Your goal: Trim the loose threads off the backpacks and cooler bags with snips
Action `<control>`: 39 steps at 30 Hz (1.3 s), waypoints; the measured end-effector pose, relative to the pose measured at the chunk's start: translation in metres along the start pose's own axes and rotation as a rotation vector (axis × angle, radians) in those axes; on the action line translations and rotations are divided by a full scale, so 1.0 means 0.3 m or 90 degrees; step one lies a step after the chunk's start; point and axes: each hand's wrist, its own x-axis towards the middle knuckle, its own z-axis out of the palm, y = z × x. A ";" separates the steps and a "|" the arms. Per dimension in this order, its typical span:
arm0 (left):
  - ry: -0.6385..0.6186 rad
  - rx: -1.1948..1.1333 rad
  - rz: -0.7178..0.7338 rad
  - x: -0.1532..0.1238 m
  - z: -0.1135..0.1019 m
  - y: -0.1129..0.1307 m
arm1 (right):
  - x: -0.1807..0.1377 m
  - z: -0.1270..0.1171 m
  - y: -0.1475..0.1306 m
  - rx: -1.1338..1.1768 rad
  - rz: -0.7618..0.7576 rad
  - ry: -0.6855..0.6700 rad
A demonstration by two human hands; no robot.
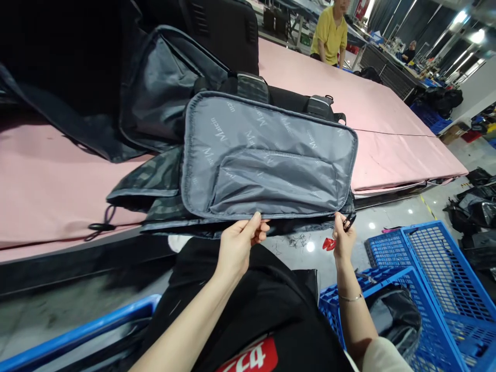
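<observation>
A backpack (267, 132) lies on the pink table, its grey printed lining facing up and a sewn pocket in the lower part. My left hand (238, 243) pinches the bound near edge around the middle, thumb on top. At the near right corner, my right hand (344, 235) grips the same edge, with a small dark item, perhaps a zipper pull, beside its fingers. Camouflage fabric (155, 178) spreads out on the left, and a black cord loop (103, 226) hangs there. Padded straps (251, 88) show behind the lining.
More black bags (163, 88) are piled at the left on the pink table (403, 139). Blue plastic crates (445, 268) stand on the floor at right, one holding dark bags. A blue rail (85, 330) runs at lower left. A person in yellow (329, 33) stands across the table.
</observation>
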 end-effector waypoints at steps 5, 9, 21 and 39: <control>-0.041 0.073 0.031 -0.016 -0.013 -0.012 | 0.047 0.064 -0.040 0.037 0.037 0.026; -0.173 0.367 0.283 -0.060 0.032 -0.011 | 0.033 0.066 -0.061 0.083 0.036 0.015; -0.309 0.924 0.862 0.039 0.208 -0.046 | -0.043 0.036 -0.050 0.124 -0.010 -0.088; -0.228 0.824 0.957 0.089 0.165 -0.027 | -0.031 -0.034 0.023 0.095 0.012 -0.028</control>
